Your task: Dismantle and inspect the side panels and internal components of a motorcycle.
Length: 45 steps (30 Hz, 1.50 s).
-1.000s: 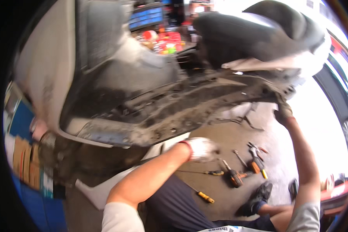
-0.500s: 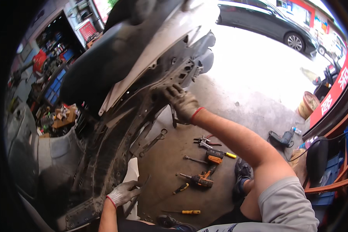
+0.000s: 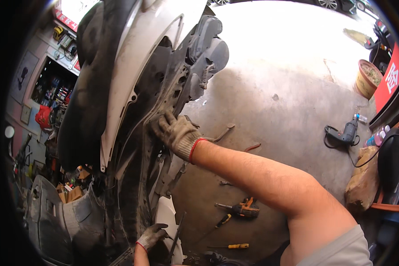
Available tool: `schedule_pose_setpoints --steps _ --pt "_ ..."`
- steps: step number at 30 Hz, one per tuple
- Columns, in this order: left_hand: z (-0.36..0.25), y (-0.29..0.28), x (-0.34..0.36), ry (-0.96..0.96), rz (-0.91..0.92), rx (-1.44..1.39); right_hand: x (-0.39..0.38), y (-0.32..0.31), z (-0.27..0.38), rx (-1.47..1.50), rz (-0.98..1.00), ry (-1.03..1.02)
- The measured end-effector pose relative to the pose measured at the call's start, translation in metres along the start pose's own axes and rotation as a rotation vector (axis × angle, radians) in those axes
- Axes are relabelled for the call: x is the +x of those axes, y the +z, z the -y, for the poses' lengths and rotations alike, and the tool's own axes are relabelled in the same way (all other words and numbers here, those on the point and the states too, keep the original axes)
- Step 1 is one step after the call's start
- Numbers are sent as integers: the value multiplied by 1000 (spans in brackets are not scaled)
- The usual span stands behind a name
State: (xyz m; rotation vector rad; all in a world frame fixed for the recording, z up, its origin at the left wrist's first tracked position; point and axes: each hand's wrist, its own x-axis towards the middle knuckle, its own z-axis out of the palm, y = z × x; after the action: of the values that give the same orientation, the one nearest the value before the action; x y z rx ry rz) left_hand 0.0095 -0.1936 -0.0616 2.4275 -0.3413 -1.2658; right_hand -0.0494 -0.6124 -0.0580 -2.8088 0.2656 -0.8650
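My gloved right hand lies open on the dark side frame of a scooter, fingers apart, below its white side panel and black seat. My gloved left hand is low at the frame's front part, fingers curled beside a long dark strip and a white panel piece; what they hold, if anything, I cannot make out. An orange-black power tool and a yellow-handled screwdriver lie on the floor near my arms.
A grey corded drill, a potted plant and a red signboard line the right side, with a brown bundle below. Cluttered workshop shelving stands at the left. Cars are outside at the top.
The view has swung round toward the doorway. My left hand has moved from above the floor tools to the frame's lower part. My right hand stays on the frame, fingers now spread on it.
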Motion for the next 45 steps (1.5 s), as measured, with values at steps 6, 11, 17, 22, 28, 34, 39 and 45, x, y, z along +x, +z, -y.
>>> schedule_pose_setpoints --steps 6,11,17,22,28,34,39,45 --pt "1 1 12 -24 1 17 -9 -28 -2 -72 101 -38" --pt "-15 7 15 -31 -15 144 -10 -37 -1 -29 74 -39" --pt "-79 18 12 475 -392 486 4 -51 -34 -122 129 -54" --pt "-198 7 41 1143 -671 475 39 -75 -125 -260 255 198" --pt "-357 17 109 1555 -797 771 22 -26 -210 575 -159 771" --pt "-413 30 117 1171 -602 760 54 -4 -304 1486 -162 747" --pt "-422 30 120 1090 -628 861 145 -1 -327 2207 -499 367" --pt "-435 35 124 1015 -588 992 182 -5 -343 2679 -528 433"
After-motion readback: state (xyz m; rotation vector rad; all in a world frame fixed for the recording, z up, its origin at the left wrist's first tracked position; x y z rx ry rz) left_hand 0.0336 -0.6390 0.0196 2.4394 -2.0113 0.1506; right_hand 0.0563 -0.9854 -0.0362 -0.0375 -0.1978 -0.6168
